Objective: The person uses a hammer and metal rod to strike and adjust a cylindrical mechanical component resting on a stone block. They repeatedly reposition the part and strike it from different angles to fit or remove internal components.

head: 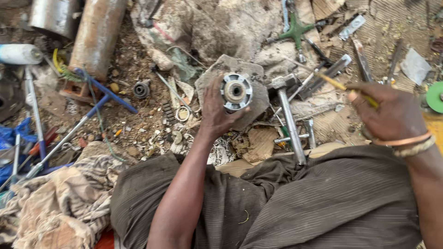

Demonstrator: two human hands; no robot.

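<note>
Much of what surrounds you is cut off or buried: the rusty cylinder (pixel 98 34) and the shiny metal drum (pixel 54 16) run out of the top edge, the green disc (pixel 435 97) is sliced by the right edge, and the small parts scattered in the dirt are too jumbled to name. Your own fingers hide the rear of the round metal hub (pixel 236 91), so you cannot see how deep it goes. Your left hand (pixel 217 108) is curled tightly about that hub, holding it up above the flat grey stone (pixel 233 69), its face turned toward you: a bright, notched steel ring around a dull brownish centre with a dark bore. Your right hand (pixel 387 113) is closed loosely around a thin yellow-handled tool (pixel 344 86), whose slim shaft points left toward the hub without reaching it; its tip is hard to make out against the clutter. A long steel hammer (pixel 288 117) lies on the ground between your hands, its head near the stone. Coarse, ribbed brown cloth (pixel 323 203) covers your lap, and a patterned rag (pixel 60 207) lies crumpled at your left.
</note>
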